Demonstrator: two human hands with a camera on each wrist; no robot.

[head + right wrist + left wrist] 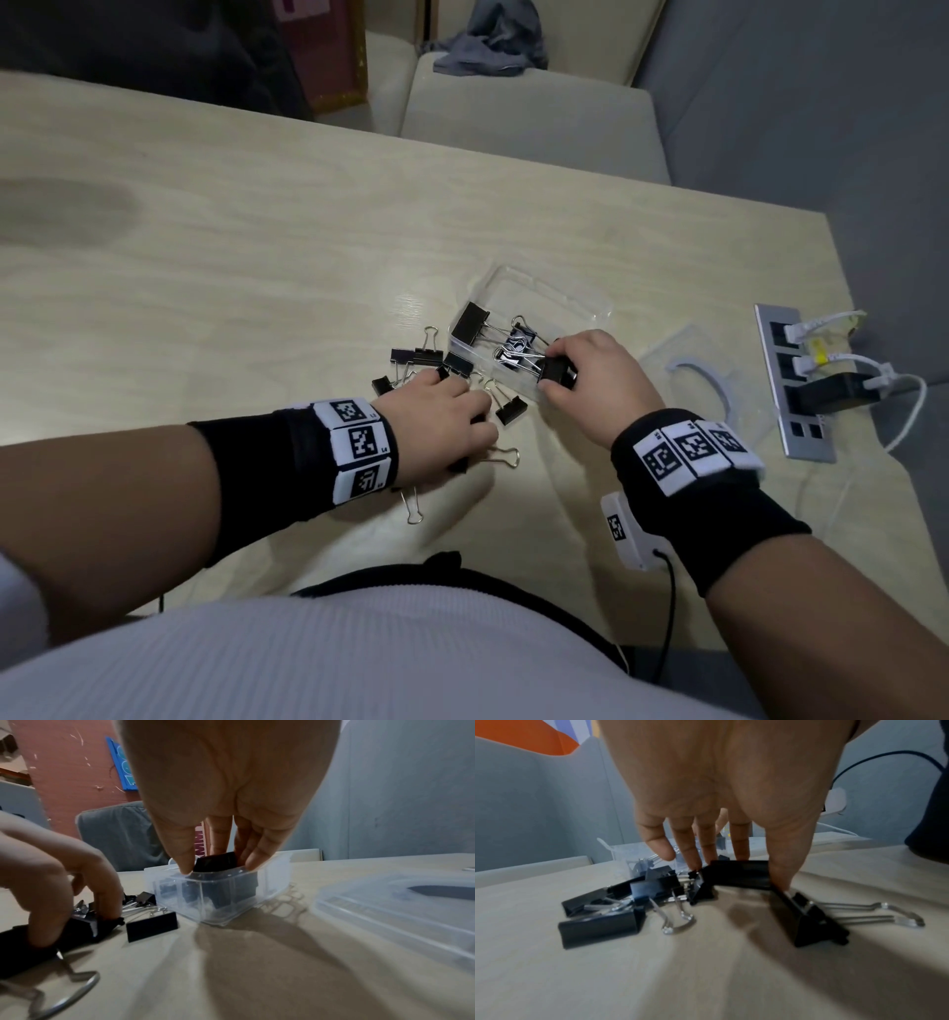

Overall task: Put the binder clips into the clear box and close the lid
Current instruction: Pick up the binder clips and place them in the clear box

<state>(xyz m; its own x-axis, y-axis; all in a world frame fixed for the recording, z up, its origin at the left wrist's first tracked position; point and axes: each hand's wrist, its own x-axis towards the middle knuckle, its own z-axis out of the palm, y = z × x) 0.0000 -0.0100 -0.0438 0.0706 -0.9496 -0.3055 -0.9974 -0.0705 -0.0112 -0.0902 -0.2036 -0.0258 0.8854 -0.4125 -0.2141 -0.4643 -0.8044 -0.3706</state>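
Observation:
The clear box [544,303] stands open on the table and holds several black binder clips [470,321]. My right hand [552,371] pinches a black binder clip [558,370] over the box's near end; in the right wrist view this clip [216,862] sits between thumb and fingers just above the box rim [218,892]. My left hand [464,411] reaches down into the loose pile of clips [416,357] left of the box. Its thumb and fingers [780,862] pinch one black clip [739,874]. The clear lid [703,380] lies flat to the right of the box.
More clips lie loose near my left hand [508,408], [600,929], [808,921], [151,927]. A metal socket panel [791,411] with plugged cables sits at the table's right edge. A chair [529,113] stands beyond the far edge.

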